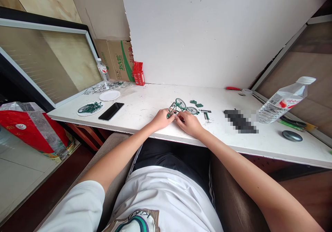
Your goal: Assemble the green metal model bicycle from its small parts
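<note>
My left hand [163,119] is closed on a small green model bicycle frame [172,111] near the front edge of the white table. Close beside it, my right hand [188,122] has its fingers pinched at the same model; what lies between those fingertips is too small to make out. A green spoked wheel [181,103] stands up just beyond the fingertips. Behind my right hand lies another wheel [192,110]. Small green blocks [199,105] and thin dark green parts [206,117] rest to the right.
At the left are a phone [111,111], a white plate [109,95] and a plate of green parts [90,108]. A red box [138,74] stands behind. On the right are a water bottle [286,100], a grey oval object [292,136] and a blurred dark item [241,121].
</note>
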{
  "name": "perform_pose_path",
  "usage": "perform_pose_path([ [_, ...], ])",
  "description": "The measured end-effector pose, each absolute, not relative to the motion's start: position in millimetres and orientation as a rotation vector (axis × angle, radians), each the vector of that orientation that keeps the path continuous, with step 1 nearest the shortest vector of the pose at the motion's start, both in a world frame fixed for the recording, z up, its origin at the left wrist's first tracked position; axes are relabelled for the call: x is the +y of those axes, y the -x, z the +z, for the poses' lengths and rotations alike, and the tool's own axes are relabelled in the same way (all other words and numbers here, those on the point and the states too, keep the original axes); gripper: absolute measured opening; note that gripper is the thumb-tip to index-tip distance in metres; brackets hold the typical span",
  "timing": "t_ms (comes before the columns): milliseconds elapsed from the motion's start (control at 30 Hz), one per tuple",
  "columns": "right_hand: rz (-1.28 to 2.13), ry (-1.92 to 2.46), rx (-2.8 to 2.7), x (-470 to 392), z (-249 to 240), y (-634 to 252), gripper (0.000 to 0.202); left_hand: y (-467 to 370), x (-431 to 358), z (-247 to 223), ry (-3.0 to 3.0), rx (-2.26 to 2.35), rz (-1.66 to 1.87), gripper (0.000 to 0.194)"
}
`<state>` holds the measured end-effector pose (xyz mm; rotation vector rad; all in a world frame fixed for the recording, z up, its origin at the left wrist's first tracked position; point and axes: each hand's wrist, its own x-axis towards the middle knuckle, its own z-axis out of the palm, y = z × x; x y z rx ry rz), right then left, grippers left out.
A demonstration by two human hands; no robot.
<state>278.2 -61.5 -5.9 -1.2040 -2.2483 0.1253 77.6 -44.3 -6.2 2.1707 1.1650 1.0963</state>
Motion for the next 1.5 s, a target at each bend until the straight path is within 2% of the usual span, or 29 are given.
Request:
perform_pose_path([
  [1500,0.115,1.217,-2.262,-60.4,-7.0,-278.2,0.029,-79.1,-44.0,-5.9,-2.158,1.167,1.085,0.015],
])
